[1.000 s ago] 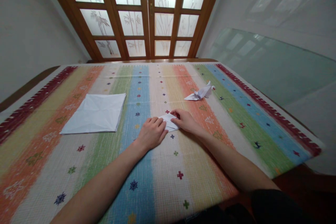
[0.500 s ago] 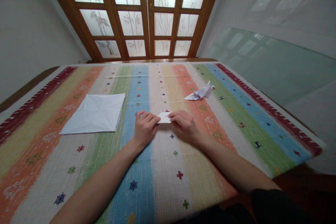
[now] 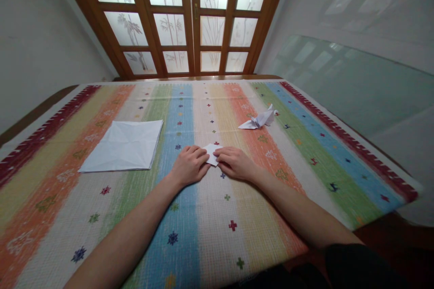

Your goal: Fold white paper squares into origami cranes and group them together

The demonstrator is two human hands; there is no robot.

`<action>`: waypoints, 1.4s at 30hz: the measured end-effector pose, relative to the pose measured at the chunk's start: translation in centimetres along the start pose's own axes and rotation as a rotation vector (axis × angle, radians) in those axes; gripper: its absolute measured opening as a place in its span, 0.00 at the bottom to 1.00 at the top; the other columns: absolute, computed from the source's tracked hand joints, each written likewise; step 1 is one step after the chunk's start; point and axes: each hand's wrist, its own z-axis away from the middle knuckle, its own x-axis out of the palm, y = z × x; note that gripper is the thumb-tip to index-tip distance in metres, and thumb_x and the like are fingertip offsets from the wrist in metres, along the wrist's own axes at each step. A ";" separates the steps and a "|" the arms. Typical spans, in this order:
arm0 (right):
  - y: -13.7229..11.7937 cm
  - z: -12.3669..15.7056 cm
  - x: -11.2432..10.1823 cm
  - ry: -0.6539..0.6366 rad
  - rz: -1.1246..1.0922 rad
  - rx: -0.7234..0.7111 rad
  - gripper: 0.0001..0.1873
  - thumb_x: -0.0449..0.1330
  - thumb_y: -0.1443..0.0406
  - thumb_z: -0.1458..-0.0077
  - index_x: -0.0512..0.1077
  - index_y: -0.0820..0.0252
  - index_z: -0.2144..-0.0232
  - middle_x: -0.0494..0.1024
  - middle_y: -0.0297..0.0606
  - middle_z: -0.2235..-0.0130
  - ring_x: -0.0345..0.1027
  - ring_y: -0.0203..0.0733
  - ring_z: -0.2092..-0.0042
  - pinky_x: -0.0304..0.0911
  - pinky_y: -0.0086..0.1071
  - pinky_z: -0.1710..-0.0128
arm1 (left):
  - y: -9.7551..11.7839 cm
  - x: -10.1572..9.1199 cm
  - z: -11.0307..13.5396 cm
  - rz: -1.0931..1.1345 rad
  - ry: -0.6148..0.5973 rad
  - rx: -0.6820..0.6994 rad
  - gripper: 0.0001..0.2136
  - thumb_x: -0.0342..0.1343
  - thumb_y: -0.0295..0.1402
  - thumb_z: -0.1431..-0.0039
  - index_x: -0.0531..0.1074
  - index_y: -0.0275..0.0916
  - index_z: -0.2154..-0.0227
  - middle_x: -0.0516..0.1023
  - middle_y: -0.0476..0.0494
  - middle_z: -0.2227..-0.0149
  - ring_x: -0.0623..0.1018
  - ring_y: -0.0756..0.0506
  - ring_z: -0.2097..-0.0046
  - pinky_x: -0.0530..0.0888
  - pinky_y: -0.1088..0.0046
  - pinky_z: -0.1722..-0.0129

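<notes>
A small folded piece of white paper lies between my hands at the middle of the striped tablecloth. My left hand grips its left side, thumb and fingers closed at the edge. On the right side, my right hand pinches the same paper, with its fingertips over the near right part. The fingers cover both side corners; the upper part and the lower tip show. Beyond my right hand stands a folded white paper crane. To the left of my left hand lies a stack of square white paper sheets with crease lines.
The tablecloth covers a table with a wooden edge. Behind it are wooden doors with frosted panes. A pale glass panel leans along the right wall.
The folded paper has gone from a flat strip held up between my fingertips to a diamond-like shape lower on the cloth. Both hands have come down flatter around it.
</notes>
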 end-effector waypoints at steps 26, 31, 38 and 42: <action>-1.8 -2.3 1.5 0.028 0.068 0.447 0.10 0.54 0.66 0.39 0.68 0.60 0.74 0.73 0.41 0.68 0.65 0.41 0.64 0.59 0.34 0.63 | -0.9 0.9 -0.6 0.119 0.010 -0.408 0.12 0.54 0.37 0.38 0.72 0.37 0.74 0.75 0.44 0.70 0.73 0.44 0.65 0.67 0.67 0.63; -1.5 -2.1 1.3 0.064 0.096 0.540 0.11 0.60 0.62 0.43 0.67 0.59 0.76 0.72 0.40 0.67 0.64 0.43 0.64 0.57 0.35 0.63 | -1.0 0.6 -0.4 0.044 -0.006 -0.452 0.12 0.56 0.40 0.40 0.72 0.37 0.74 0.74 0.43 0.69 0.72 0.42 0.62 0.66 0.67 0.64; 0.6 -1.2 0.4 0.086 0.038 0.560 0.11 0.65 0.61 0.49 0.71 0.59 0.64 0.75 0.41 0.60 0.66 0.49 0.57 0.59 0.40 0.58 | -1.3 0.7 -0.2 0.032 0.017 -0.176 0.12 0.52 0.29 0.37 0.74 0.46 0.54 0.73 0.42 0.57 0.70 0.42 0.56 0.65 0.64 0.57; 0.9 -1.2 0.2 0.080 -0.072 0.439 0.22 0.62 0.68 0.49 0.68 0.56 0.50 0.74 0.44 0.49 0.64 0.51 0.47 0.58 0.48 0.48 | -0.8 0.4 -0.3 -0.053 -0.108 0.039 0.12 0.49 0.29 0.35 0.74 0.47 0.55 0.74 0.42 0.59 0.70 0.42 0.58 0.65 0.64 0.59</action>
